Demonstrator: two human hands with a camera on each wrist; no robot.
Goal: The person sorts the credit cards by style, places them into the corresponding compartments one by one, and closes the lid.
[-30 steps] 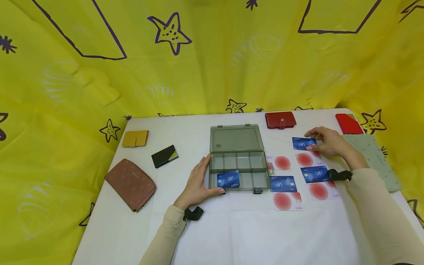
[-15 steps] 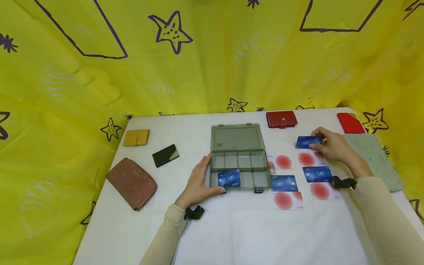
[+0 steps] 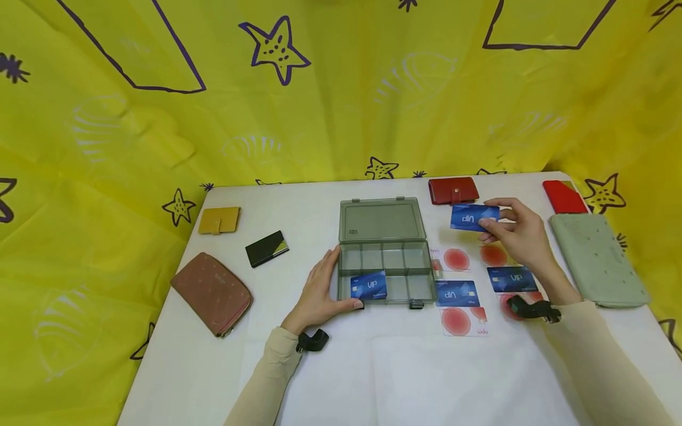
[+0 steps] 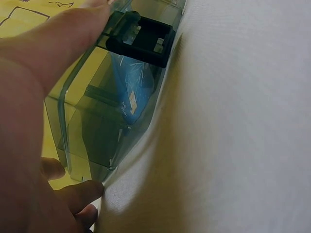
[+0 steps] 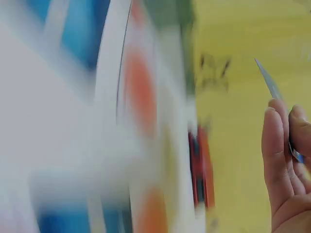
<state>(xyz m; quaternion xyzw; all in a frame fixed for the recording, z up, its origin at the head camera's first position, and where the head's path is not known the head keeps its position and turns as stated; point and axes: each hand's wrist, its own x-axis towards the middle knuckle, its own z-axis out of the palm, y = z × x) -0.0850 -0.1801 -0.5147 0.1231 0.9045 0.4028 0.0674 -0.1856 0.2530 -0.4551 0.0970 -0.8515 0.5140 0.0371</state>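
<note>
In the head view my right hand [image 3: 519, 234] holds a blue VIP card [image 3: 469, 218] between thumb and fingers, raised above the table. The right wrist view shows this card [image 5: 270, 82] nearly edge-on. My left hand [image 3: 319, 296] rests against the left front corner of a clear grey compartment box [image 3: 394, 290], fingers along its side and thumb at the front. From the left wrist, the thumb [image 4: 63, 36] lies beside the black latch [image 4: 141, 39]. Another blue VIP card [image 3: 369, 286] lies in the box's front left part. The box's lid [image 3: 382, 220] is folded back.
Right of the box lie blue cards [image 3: 457, 294] and white cards with red circles [image 3: 465, 322]. A red wallet [image 3: 453, 190], red holder [image 3: 565, 197] and green wallet [image 3: 599, 260] stand beyond. At left are a yellow wallet [image 3: 219, 220], black card case [image 3: 266, 248] and brown wallet [image 3: 213, 294].
My right hand has lifted the blue VIP card off the table and carried it left, toward the red wallet. My left hand has stayed at the box.
</note>
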